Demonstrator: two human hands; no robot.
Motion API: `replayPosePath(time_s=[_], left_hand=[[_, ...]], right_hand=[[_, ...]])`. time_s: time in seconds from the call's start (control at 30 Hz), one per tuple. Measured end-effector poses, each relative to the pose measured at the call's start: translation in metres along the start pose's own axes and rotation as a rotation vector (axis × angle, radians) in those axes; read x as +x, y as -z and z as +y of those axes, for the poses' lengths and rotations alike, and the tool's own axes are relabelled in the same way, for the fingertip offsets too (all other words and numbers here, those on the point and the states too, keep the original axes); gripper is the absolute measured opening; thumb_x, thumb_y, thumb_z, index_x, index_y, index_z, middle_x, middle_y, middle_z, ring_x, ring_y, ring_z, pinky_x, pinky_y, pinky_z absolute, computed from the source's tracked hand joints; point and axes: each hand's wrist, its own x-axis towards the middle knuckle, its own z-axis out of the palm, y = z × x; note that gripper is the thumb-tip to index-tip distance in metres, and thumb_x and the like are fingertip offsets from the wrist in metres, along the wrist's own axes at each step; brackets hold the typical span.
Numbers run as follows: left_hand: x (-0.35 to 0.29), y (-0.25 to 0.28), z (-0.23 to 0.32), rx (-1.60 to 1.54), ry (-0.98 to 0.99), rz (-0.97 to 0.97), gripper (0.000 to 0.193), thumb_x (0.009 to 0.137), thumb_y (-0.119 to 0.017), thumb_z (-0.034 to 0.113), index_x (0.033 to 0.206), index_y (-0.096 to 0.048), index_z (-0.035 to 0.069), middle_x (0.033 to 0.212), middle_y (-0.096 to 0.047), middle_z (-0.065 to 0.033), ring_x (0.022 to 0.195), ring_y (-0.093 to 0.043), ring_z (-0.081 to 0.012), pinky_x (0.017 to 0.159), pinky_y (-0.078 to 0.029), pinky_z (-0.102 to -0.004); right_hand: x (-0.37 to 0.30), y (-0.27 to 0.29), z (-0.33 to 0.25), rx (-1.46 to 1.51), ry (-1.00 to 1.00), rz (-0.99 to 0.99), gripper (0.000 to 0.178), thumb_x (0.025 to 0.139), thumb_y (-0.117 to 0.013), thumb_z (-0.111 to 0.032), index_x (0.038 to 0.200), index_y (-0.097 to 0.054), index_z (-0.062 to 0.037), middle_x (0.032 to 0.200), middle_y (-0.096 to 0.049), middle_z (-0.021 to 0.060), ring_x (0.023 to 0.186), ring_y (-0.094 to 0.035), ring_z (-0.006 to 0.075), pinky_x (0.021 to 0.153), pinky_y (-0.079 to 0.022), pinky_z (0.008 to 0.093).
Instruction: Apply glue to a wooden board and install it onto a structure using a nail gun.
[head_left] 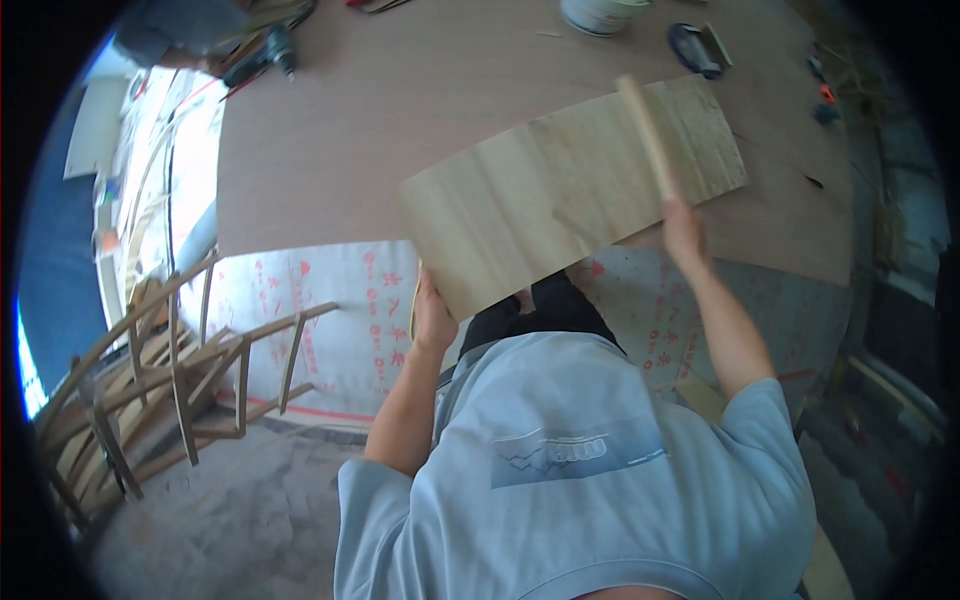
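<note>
A wide, pale plywood board point(520, 195) lies slantwise over the near edge of the large brown table sheet point(330, 140), its left end jutting toward me. My left hand point(434, 314) is closed at the board's near left corner, its fingers partly hidden. A thin yellow edge point(415, 302) shows beside that hand; I cannot tell what it belongs to. In my right hand point(684, 236), at the board's near right side, is a light wooden strip point(648, 138). The strip points away from me across the board and is slightly blurred.
A co-worker's hand point(190, 60) is beside a green power drill point(262, 62) at the far left. A white bucket point(600, 14) and a dark oval tool point(697, 50) stand at the back. Slatted wooden frames point(185, 370) fill the left floor beside a red-printed white sheet point(340, 330).
</note>
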Motion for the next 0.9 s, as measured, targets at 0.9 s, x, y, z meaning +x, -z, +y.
replayPosePath(time_s=[0.9], left_hand=[[0.017, -0.004, 0.028, 0.064, -0.013, -0.219, 0.043, 0.094, -0.059, 0.018, 0.13, -0.043, 0.0, 0.122, -0.057, -0.0129, 0.112, -0.058, -0.0258, 0.092, -0.051, -0.0399]], right_hand=[[-0.128, 0.011, 0.075, -0.045, -0.25, 0.116, 0.056, 0.096, -0.047, -0.014, 0.147, -0.029, -0.0296, 0.096, -0.065, 0.0236, 0.086, -0.064, 0.0415, 0.071, -0.052, 0.0495]])
